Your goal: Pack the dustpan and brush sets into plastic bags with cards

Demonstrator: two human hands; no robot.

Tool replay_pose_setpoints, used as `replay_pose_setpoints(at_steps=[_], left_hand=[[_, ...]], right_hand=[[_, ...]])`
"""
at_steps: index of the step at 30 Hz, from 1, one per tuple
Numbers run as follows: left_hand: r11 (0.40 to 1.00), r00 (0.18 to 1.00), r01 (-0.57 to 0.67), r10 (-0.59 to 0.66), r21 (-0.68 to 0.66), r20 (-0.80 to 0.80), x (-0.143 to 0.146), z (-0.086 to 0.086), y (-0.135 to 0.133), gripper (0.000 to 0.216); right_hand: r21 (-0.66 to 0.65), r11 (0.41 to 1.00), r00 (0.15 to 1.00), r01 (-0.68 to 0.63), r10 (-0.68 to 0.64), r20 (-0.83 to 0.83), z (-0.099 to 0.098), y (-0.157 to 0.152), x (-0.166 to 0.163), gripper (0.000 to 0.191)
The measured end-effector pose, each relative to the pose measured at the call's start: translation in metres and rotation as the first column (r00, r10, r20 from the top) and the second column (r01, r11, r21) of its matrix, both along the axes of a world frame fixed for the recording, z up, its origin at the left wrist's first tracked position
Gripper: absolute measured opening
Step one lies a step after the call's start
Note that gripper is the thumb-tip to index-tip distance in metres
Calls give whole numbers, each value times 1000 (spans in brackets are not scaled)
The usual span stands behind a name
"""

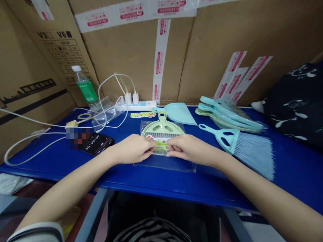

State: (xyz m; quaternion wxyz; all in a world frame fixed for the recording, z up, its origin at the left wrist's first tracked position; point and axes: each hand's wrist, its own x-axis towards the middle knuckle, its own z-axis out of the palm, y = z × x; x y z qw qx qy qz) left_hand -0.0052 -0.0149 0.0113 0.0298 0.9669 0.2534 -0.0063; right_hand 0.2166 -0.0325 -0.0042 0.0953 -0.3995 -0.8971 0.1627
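A light green brush and dustpan set (163,128) lies in a clear plastic bag (176,167) on the blue table in front of me. Its handle points away from me, and a printed label card (161,144) shows between my hands. At the left of the card, my left hand (133,148) has its fingers curled tight on the bag. My right hand (190,149) pinches the bag from the other side, knuckles up. The fingertips of both are partly hidden. To the right lies a loose light blue brush (233,143); behind the set is a light blue dustpan (178,112).
Several bagged sets (229,116) are stacked at the back right. A label card (143,115) lies by a power strip (141,105) with chargers. Cables, a phone (97,144) and a green-labelled bottle (87,89) occupy the left. Cardboard (136,50) walls the back.
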Motion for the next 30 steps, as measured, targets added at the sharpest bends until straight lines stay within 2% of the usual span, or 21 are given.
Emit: replay_pose_setpoints(at_steps=[4, 7, 14, 20, 24, 27, 30], left_hand=[[998, 996, 66, -65, -15, 59, 0, -1, 0, 13], [993, 989, 110, -105, -51, 105, 1, -2, 1, 16], [982, 980, 134, -111, -135, 166, 2, -3, 2, 17], [974, 986, 94, -63, -206, 153, 2, 1, -2, 17], [965, 988, 75, -37, -252, 152, 2, 1, -2, 4], [965, 987, 80, -41, -249, 156, 1, 1, -2, 20], [970, 990, 85, -58, -228, 125, 1, 2, -3, 27]], right_hand=[[-28, 997, 993, -71, 68, -95, -2, 0, 0, 9], [-16, 994, 985, -111, 108, -138, -4, 1, -1, 6], [-73, 991, 984, -109, 97, -149, -4, 1, -1, 8], [-54, 989, 983, -138, 130, -132, 2, -2, 0, 15], [-52, 989, 984, -137, 130, -120, 5, -5, -1, 17], [-59, 991, 988, -124, 117, -105, 6, -6, -2, 18], [-78, 991, 991, -107, 100, -92, 5, -7, -2, 18]])
